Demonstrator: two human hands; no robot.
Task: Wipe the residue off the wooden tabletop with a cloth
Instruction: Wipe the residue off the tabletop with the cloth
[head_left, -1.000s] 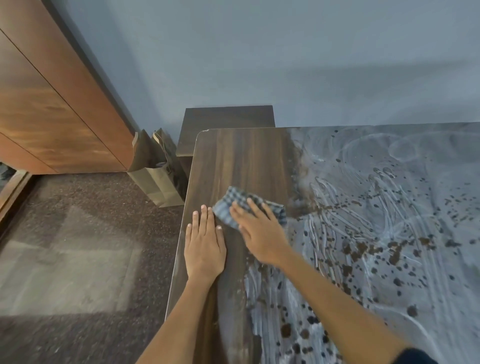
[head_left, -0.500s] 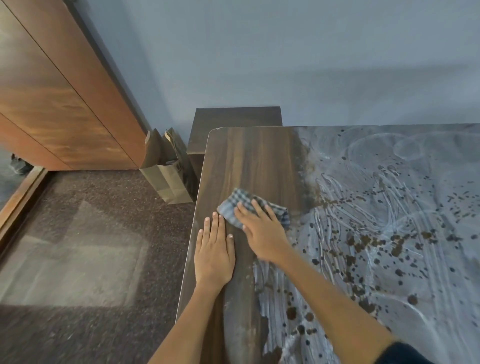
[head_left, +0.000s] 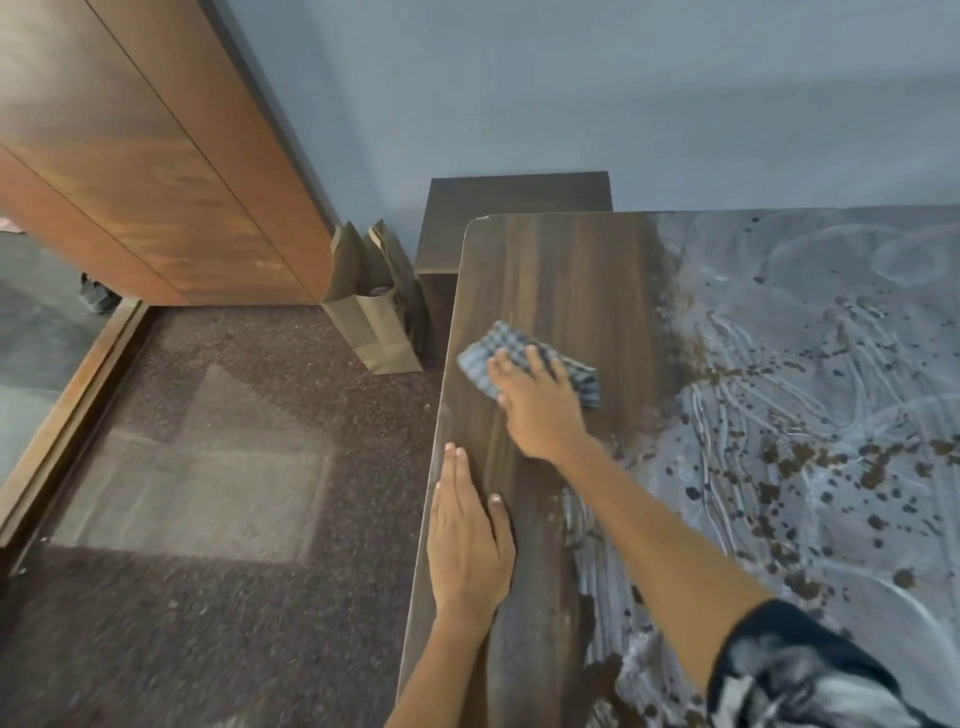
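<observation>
Cloth (head_left: 498, 347), mid-frame on table (head_left: 571, 270): soft, light, bunches easily. Your right hand (head_left: 540, 405) presses it, fingers (head_left: 535, 361) straight; keep your palm centred. Left hand (head_left: 467, 551) flat, released.

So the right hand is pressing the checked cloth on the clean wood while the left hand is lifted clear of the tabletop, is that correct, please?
Not quite: the left hand is not lifted; it rests flat on the tabletop near its left edge, as the head view shows. The rest holds: the right hand presses the checked cloth on the clean wood.
</observation>
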